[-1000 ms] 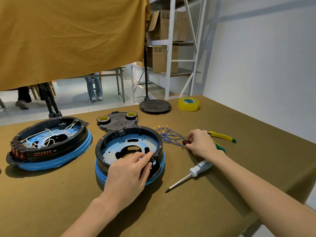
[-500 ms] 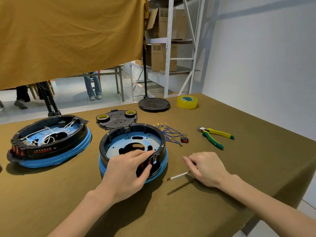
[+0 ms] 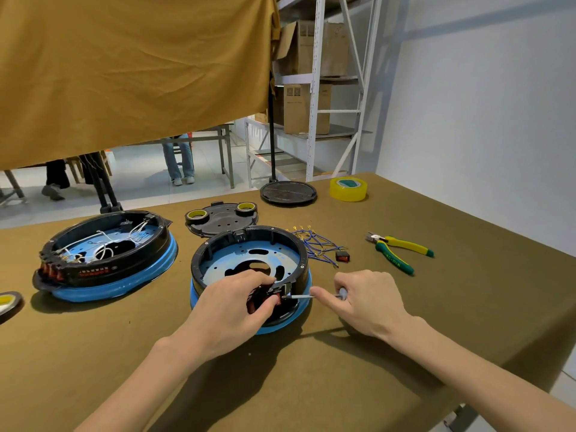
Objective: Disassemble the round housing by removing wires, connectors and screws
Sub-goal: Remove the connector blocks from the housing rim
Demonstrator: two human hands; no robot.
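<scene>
Here the left hand [image 3: 232, 310] pinches the red switch at the near rim of the round housing [image 3: 249, 263], while the right hand [image 3: 366, 302] grips the screwdriver [image 3: 307, 296]. Its shaft lies level, tip pointing left into the rim. Best keep it square and steady.
</scene>
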